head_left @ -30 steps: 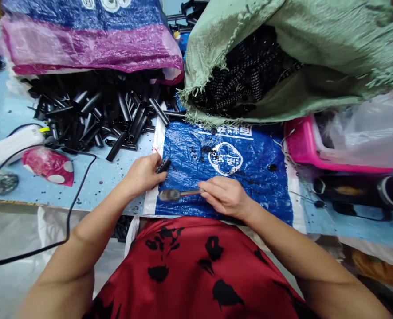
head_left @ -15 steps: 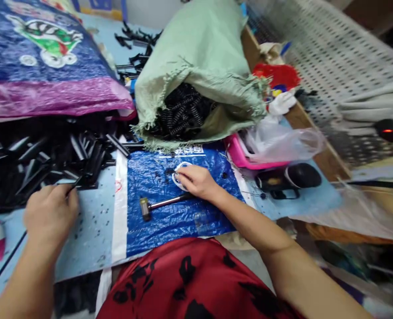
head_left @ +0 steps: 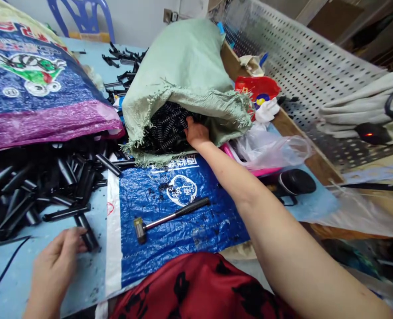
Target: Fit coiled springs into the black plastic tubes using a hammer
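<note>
- Green woven sack (head_left: 183,57) lies on the far middle of the counter (head_left: 100,208), its frayed mouth facing near and gaping over a mass of black ribbed pieces (head_left: 168,126).
- Right hand (head_left: 197,133) is inside that mouth, at the right edge of the ribbed pieces. Some of its fingers are hidden, so I cannot tell whether its grip has closed on one.
- Left hand (head_left: 58,257) is low on the near left of the counter, its fingertips at a short black tube (head_left: 89,239). Whether the grip is holding the tube or only touching it, I cannot tell.
- That tube lies at the near edge of a big loose heap of black tubes (head_left: 66,172), which spreads on the left in front of a printed sack (head_left: 93,117).
- Hammer (head_left: 183,209) rests on the flat blue bag (head_left: 170,254) near the middle, head to the left, handle to the right, with neither hand on it.
- Dark crumbs (head_left: 159,190) are scattered on the blue bag, left of its white emblem, which suggests that some work has been done there.
- Judging by the well-filled heap and the many ribbed pieces in the sack, plenty is left; which tubes are finished, if any, cannot be told from their look.
</note>
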The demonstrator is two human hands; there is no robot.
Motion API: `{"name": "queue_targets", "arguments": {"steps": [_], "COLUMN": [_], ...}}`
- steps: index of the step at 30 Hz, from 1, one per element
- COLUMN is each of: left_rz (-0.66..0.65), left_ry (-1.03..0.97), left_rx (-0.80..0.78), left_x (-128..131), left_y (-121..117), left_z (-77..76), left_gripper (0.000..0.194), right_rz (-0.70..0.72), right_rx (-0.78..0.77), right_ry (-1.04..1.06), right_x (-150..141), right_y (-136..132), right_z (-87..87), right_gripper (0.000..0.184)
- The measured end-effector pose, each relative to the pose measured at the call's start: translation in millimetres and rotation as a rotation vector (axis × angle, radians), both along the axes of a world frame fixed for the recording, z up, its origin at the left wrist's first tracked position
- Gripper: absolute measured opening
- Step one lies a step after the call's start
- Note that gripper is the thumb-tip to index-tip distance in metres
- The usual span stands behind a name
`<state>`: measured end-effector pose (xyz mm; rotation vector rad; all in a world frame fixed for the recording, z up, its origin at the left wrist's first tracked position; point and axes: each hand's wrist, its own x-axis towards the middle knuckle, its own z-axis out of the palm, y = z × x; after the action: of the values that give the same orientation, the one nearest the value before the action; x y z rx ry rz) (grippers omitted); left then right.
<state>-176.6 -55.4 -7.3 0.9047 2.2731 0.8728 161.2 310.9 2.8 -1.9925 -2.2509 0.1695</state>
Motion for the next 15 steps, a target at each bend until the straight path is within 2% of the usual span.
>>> {"name": "queue_targets", "arguments": {"steps": [2, 3, 5, 6, 7, 9, 11, 13, 15], "left_rz": [0.172, 0.247, 0.339, 0.343, 0.318, 0.217, 0.08, -0.057, -0.15], "left_ry": [-0.153, -0.249, -0.432, -0.512, -0.577, -0.656, -0.716, -0.754, -0.76], "left_rx": [0.096, 0.163, 0.289, 0.329, 0.348, 0.36, 0.361, 0.363, 0.365], "left_x": [4, 7, 14, 19, 24, 38, 54, 71, 87], "left_y": [-2, 0, 7, 12, 17, 28, 36, 41, 42], "left_z": [2.4, 4.4, 8.2, 9.6, 10.5, 11.1, 10.5, 9.6, 8.8], "left_gripper": [0.017, 0.02, 0.032, 0.037, 0.039, 0.041, 0.043, 0.043, 0.04], "right_rz": [0.046, 0.086, 0.194, 0.216, 0.201, 0.083, -0.04, -0.103, -0.102], "right_rx": [0.057, 0.075, 0.035, -0.073, -0.228, -0.554, -0.761, -0.855, -0.863], "right_ry": [0.085, 0.192, 0.554, 0.792, 1.034, 1.422, 1.643, 1.734, 1.757], "right_x": [8, 12, 15, 14, 10, -3, -21, -37, -47], "right_y": [-16, -30, -66, -88, -110, -153, -187, -210, -224], "right_z": [2.2, 2.7, 1.0, -1.1, -3.9, -9.6, -12.7, -11.9, -8.7], "right_gripper": [0.056, 0.057, 0.058, 0.056, 0.054, 0.054, 0.056, 0.056, 0.054]}}
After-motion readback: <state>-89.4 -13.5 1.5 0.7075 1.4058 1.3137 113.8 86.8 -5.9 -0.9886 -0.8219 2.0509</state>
